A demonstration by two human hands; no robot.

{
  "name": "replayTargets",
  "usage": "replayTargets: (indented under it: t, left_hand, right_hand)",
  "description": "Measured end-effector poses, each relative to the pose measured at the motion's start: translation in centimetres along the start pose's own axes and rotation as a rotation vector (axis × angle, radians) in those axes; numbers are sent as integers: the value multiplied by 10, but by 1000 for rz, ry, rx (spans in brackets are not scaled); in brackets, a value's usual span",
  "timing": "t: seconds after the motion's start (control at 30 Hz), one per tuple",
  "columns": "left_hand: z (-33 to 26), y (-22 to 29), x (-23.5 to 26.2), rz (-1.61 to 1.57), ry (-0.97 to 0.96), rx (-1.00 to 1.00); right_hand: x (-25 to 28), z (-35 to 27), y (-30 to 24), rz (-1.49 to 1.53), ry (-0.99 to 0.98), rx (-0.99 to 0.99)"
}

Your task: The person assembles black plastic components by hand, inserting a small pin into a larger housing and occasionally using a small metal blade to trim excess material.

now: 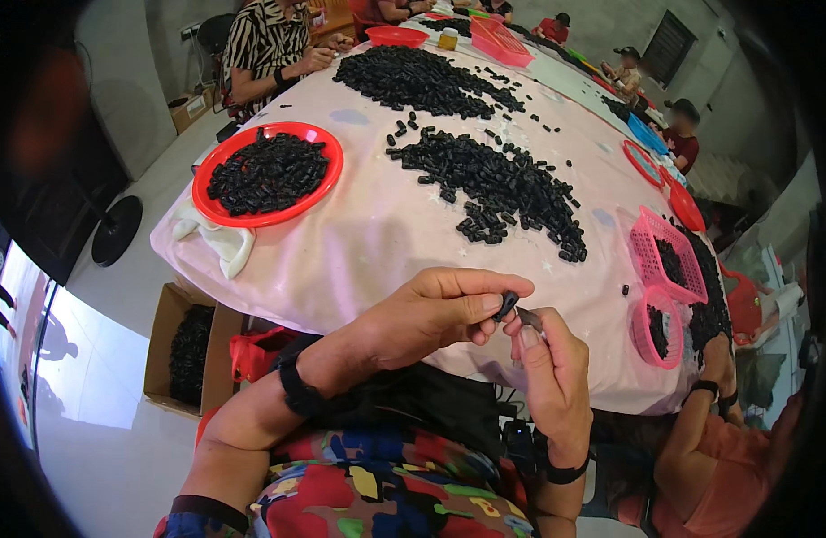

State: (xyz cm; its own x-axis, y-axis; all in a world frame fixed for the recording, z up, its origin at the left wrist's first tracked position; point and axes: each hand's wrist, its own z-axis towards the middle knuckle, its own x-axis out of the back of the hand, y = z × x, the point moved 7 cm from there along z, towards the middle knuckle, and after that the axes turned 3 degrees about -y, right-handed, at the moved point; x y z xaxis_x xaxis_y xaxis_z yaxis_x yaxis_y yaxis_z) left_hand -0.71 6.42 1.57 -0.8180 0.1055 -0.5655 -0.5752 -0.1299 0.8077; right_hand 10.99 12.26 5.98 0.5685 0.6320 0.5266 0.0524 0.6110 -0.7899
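Observation:
Above the near edge of the cloth-covered table, my left hand [426, 309] pinches a small black tubular plastic piece [506, 306] between thumb and fingertips. Close against it, my right hand [556, 372] is closed, its thumb pressed on a small greyish thing [528, 319] whose kind I cannot make out. The two hands nearly touch at the fingertips. Beyond them lies a loose heap of similar black pieces [494, 184]. To the left, a round red tray [335, 170] holds many more, and a white cloth [236, 251] is tucked beside it.
A larger black heap [413, 81] lies farther back. Pink baskets [691, 269] with black pieces stand at the right. Below the table's left edge sits a cardboard box [220, 354] of black pieces. Several people work around the table; a co-worker's arm [691, 430] reaches in at the right.

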Motion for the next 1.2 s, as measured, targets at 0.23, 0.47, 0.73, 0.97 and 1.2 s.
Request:
replayTargets:
  t: [0.23, 0.47, 0.73, 0.97, 1.2]
  left_hand:
    - [0, -2, -1, -29, 26, 48]
    - [-1, -4, -3, -59, 40, 79]
    - [0, -6, -4, -49, 51, 91]
    - [-2, -6, -6, -7, 36, 108]
    - [-2, -14, 1, -53, 67, 118]
  right_hand:
    - [2, 0, 12, 130, -33, -75]
    - [2, -2, 7, 82, -24, -35]
    - [2, -3, 11, 87, -12, -48]
    - [1, -6, 14, 73, 5, -31]
    - [4, -4, -5, 58, 77, 91]
